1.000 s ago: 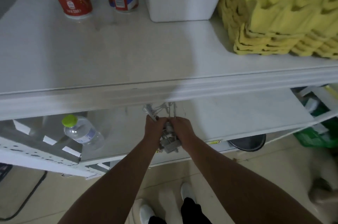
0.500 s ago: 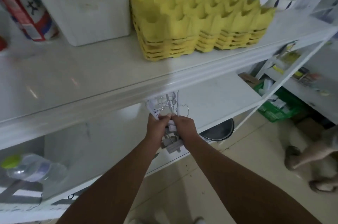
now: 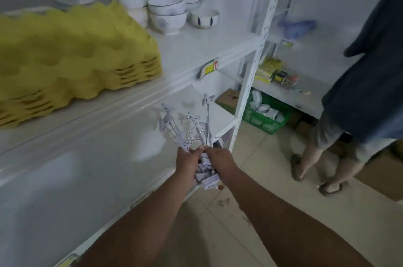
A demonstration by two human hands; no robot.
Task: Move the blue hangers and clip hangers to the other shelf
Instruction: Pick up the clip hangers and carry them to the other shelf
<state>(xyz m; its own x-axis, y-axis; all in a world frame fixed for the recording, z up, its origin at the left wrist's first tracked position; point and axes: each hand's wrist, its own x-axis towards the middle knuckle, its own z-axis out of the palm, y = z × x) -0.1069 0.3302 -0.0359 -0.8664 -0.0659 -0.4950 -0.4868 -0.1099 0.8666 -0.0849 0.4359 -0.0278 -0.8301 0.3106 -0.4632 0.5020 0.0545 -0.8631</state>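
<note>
Left hand (image 3: 189, 163), right hand (image 3: 220, 161) together, grip closed

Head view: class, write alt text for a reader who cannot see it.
Both hands, left hand and right hand, grip a bundle of clip hangers beside a white shelf holding yellow egg trays and bowls.

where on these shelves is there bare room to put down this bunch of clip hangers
Both hands, left and right, grip the clip hangers. Bare patches: the upper shelf between egg trays and bowls, and the board under it. Crowded: the green basket; a person blocks the right unit.
</note>
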